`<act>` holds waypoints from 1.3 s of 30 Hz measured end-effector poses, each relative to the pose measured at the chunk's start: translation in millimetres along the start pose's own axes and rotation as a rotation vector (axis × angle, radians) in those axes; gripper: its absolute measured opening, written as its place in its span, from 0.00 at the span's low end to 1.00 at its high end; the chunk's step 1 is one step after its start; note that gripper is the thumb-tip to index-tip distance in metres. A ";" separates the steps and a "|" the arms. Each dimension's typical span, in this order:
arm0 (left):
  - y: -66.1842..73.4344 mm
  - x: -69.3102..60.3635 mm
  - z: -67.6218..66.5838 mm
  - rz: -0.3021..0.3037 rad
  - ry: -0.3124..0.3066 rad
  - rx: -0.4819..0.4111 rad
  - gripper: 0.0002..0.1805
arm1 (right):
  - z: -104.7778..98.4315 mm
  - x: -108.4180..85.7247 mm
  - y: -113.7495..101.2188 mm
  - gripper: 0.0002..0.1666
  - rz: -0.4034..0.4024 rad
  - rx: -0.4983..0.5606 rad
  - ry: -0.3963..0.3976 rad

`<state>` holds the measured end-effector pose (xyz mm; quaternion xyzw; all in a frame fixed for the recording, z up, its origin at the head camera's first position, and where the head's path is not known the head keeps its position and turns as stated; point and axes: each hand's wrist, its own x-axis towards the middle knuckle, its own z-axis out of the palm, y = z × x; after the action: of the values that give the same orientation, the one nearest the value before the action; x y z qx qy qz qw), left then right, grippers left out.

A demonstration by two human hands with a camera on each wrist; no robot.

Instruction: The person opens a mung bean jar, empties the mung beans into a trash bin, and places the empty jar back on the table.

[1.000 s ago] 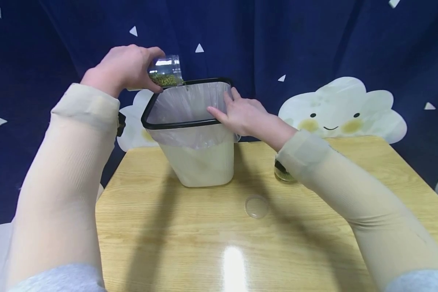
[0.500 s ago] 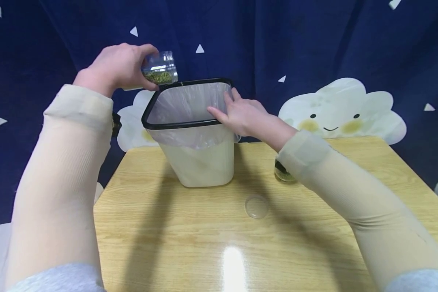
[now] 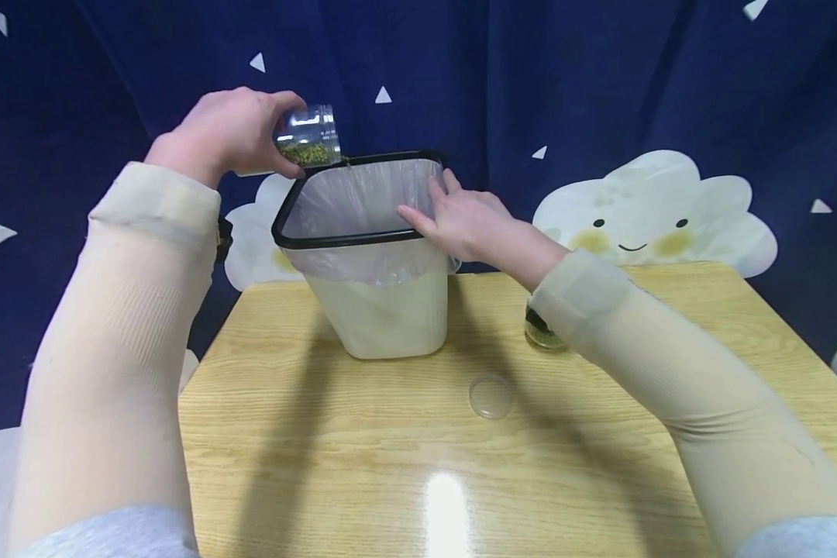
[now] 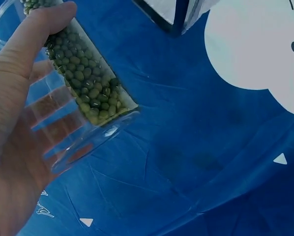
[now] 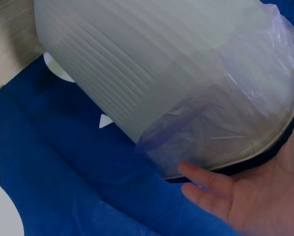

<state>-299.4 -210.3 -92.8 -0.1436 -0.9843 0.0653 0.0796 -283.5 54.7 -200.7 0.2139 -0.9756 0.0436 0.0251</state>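
Since a second ago, the left hand (image 3: 226,132) and its clear jar (image 3: 310,133) have shifted a little away from the right hand (image 3: 470,223). Curled around the jar, the left thumb and fingers hold it tipped on its side, its mouth pointing away from them, by the black rim of the bin (image 3: 390,318). Green beans (image 4: 88,81) lie along the jar's lower wall beside the left thumb; a few specks show just outside the mouth. Straight and spread, the right fingers rest at the bin's opposite rim, against the plastic liner (image 3: 363,267). Nearer the person than the right fingers, a clear round disc (image 3: 490,397) lies on the table (image 3: 363,465).
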 end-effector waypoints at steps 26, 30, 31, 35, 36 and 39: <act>7.5 4.1 -1.0 0.001 0.019 -0.014 0.49 | -0.3 -2.0 -0.1 0.54 0.000 0.013 -0.002; 8.3 4.2 -2.3 0.007 0.057 -0.023 0.48 | 0.0 -1.4 0.2 0.53 0.002 0.009 -0.006; 8.5 4.4 -2.2 0.009 0.058 -0.021 0.48 | 0.0 -1.2 0.2 0.53 0.002 0.007 -0.007; 8.6 5.0 -0.8 0.016 0.034 0.001 0.47 | -0.1 -0.6 0.5 0.53 -0.002 0.003 -0.006; 8.3 5.0 -0.4 0.017 0.032 0.005 0.47 | -0.1 -0.5 0.6 0.53 -0.003 0.004 -0.005; 7.4 5.0 0.8 0.017 0.029 0.010 0.47 | -0.2 -0.3 0.8 0.53 -0.005 0.006 -0.004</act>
<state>-302.2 -201.8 -94.0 -0.1523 -0.9814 0.0689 0.0942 -283.6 55.5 -200.6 0.2166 -0.9749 0.0460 0.0228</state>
